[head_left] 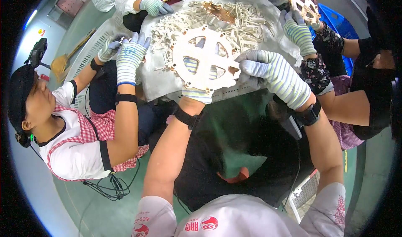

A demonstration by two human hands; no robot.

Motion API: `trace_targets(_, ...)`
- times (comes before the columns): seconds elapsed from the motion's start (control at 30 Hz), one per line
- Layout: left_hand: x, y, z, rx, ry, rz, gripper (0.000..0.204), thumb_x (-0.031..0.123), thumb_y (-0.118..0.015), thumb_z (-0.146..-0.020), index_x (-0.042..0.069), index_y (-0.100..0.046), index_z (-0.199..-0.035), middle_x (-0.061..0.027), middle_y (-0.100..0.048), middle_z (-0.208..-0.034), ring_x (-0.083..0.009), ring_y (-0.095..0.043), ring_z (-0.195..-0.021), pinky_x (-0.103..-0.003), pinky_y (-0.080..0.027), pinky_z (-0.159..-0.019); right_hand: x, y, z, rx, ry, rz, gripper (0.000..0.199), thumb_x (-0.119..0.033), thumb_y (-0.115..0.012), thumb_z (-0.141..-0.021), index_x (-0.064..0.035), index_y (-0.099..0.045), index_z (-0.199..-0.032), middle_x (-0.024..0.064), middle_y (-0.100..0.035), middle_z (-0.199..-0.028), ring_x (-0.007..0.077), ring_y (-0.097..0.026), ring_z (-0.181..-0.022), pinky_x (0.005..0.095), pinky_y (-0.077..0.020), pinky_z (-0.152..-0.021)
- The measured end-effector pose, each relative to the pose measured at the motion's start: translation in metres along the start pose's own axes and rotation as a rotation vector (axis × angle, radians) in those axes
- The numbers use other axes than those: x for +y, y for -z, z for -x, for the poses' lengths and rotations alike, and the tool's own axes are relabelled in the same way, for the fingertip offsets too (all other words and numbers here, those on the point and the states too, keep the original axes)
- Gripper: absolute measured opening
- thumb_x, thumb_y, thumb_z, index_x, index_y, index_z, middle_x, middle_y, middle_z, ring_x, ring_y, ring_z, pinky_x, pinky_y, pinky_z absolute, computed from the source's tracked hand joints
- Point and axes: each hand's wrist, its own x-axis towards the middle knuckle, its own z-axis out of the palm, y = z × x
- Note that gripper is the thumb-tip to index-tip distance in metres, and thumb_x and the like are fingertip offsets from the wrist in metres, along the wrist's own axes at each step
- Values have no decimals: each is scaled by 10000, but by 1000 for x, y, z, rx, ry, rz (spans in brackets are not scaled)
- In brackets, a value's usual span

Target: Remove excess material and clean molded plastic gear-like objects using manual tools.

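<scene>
A round, spoked metal frame, pale and glaring under the light with small pegs around its rim, is held up before me. My left hand, in a striped glove, supports it from behind; the glove shows through its openings, though most fingers are hidden. At the frame's right edge, my right hand, gloved too, pinches the rim between thumb and fingers. Whether a small piece sits in that pinch cannot be made out. Just beyond lies a heap of small whitish strips on a white sheet.
A co-worker in a checked apron sits at left, gloved hands near the heap. Other gloved hands work at right and far side, with similar gold-coloured frames. A blue crate stands at far right; a white perforated basket at left.
</scene>
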Motion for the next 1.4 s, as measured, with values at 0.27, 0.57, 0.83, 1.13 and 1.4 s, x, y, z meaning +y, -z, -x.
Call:
trace_targets(0.27,1,-6,5,-6,22,45,676,406,-628,-942,99,-419,-1507,-132,-497,-1503,-308,-467,-1388,-471,-354,-1178,13,0,-10,-33,43,-10,303,-320,-672,-1005,-44,-726,-1115,0,-733,-846,60,-575,-669,222,-465,-636)
trace_targets(0.57,-4,-12,23,-77,82,117,627,396,-647,-926,102,-472,-1451,-129,-535,-1446,-308,-497,-1348,-458,-382,-1151,14,-7,-5,44,36,-4,282,-252,-710,-982,-20,-731,-1140,17,-734,-822,64,-624,-681,210,-475,-604)
trace_targets(0.83,-6,-8,14,-29,91,95,584,386,-664,-912,104,-519,-1402,-126,-569,-1396,-309,-523,-1313,-447,-406,-1126,13,-10,-5,39,208,134,227,-182,-730,-956,-4,-761,-1093,58,-760,-876,97,-686,-785,259,-559,-737)
trace_targets(1.13,-14,-5,1,28,105,80,536,375,-683,-896,107,-571,-1347,-124,-607,-1340,-309,-553,-1273,-434,-433,-1099,1,-4,-9,41,350,268,257,-217,-703,-979,-30,-762,-1144,50,-772,-940,83,-669,-800,249,-539,-750)
trace_targets(1.4,-35,-5,8,7,225,111,495,366,-699,-882,110,-618,-1298,-121,-640,-1290,-309,-580,-1238,-423,-458,-1074,32,54,-63,443,384,780,279,-257,-687,-947,-84,-757,-1154,125,-772,-922,225,-722,-813,344,-554,-779)
